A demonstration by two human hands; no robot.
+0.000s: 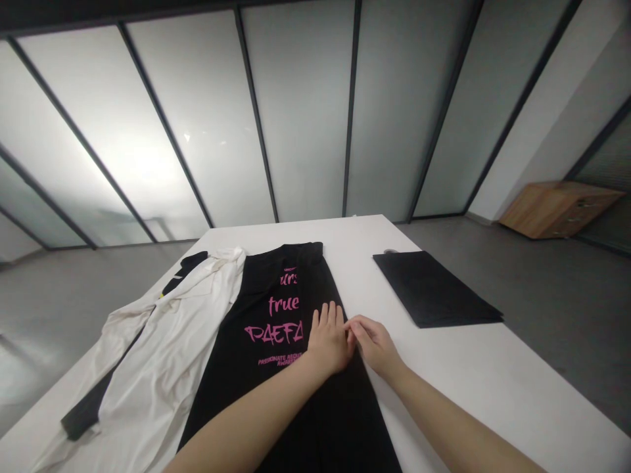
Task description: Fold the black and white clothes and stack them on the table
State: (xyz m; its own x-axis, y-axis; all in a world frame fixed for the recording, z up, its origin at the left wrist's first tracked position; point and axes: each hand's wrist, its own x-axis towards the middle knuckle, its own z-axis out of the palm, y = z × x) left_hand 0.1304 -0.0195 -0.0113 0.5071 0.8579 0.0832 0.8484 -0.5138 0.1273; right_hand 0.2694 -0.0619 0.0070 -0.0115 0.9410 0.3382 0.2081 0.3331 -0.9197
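A long black garment (276, 387) with pink lettering lies flat in front of me; the print is cut off along a lengthwise fold on its right side. My left hand (329, 338) rests palm down on it near the right edge, fingers stretched out. Close against the left thumb, my right hand (374, 341) has its thumb and forefinger pinched together at the garment's right edge. Whether cloth is between those fingertips is hidden.
The garments lie on a white table (355, 243). At left is a rumpled white garment (158, 368) with dark cloth (91, 407) beneath it. A flat black rectangular piece (436, 289) lies at right. Frosted panels (300, 112) stand behind, and a wooden cabinet (547, 210) is on the floor.
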